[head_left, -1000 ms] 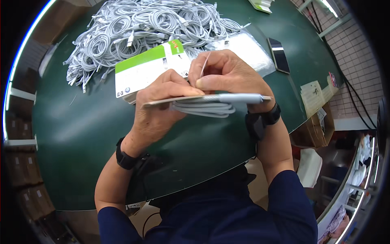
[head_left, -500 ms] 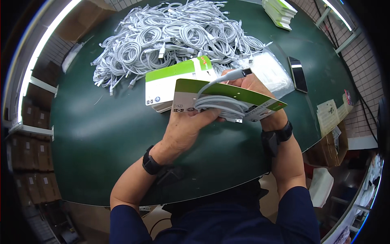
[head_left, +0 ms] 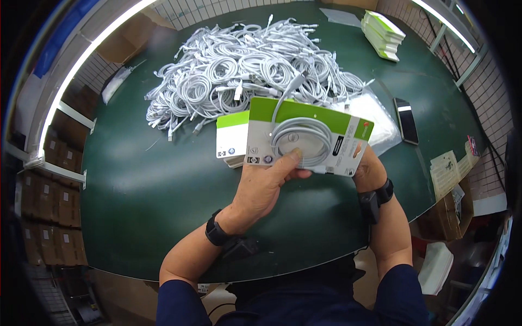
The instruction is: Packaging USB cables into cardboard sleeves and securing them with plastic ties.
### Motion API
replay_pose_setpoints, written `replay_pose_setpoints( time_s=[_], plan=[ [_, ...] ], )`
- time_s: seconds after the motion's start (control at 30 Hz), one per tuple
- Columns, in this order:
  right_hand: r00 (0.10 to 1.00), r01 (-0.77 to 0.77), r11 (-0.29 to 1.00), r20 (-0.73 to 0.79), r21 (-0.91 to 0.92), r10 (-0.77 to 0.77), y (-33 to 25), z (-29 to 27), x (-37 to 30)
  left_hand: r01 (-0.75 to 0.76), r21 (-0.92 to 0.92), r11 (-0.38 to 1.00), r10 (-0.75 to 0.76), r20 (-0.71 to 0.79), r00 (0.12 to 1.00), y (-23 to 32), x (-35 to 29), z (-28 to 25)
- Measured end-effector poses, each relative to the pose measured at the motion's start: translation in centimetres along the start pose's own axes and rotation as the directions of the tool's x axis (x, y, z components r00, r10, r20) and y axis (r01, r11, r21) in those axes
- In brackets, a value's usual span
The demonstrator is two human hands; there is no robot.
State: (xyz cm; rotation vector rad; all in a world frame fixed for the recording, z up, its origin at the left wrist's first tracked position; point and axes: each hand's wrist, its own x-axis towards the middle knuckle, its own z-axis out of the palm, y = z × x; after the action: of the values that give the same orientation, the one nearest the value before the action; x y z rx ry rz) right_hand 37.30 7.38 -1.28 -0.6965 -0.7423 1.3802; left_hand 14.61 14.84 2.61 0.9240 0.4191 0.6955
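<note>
Dark green tabletop (head_left: 163,212) stretches beneath me. Above it, my left hand (head_left: 258,191) clamps a coiled pale-grey cable (head_left: 325,137) to a flat green-and-white card (head_left: 263,113), thumb in front; my right hand (head_left: 372,169) is mostly hidden behind, grip unclear. Light, I judge, stiff card, springy coil; best pinched at the coil's lower edge.

Centre-right, the card (head_left: 299,139) hides the fingers of my right hand (head_left: 371,169), perhaps touching it; the lower edge crops my sleeves (head_left: 182,304).
</note>
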Motion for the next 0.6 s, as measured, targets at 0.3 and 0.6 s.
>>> replay_pose_setpoints(
  time_s=[0.3, 0.6],
  plan=[
    [0.959, 0.284, 0.958, 0.022, -0.035, -0.283, -2.7, 4.4, 2.0, -0.118, 0.017, 0.993, 0.119, -0.098, 0.988, 0.3, -0.5, -0.7],
    [0.896, 0.399, 0.722, 0.072, -0.566, -0.439, -2.7, 6.2, 1.2, -0.136, 0.023, 0.991, 0.137, -0.173, 0.975, -0.2, -1.0, -1.2]
  ],
)
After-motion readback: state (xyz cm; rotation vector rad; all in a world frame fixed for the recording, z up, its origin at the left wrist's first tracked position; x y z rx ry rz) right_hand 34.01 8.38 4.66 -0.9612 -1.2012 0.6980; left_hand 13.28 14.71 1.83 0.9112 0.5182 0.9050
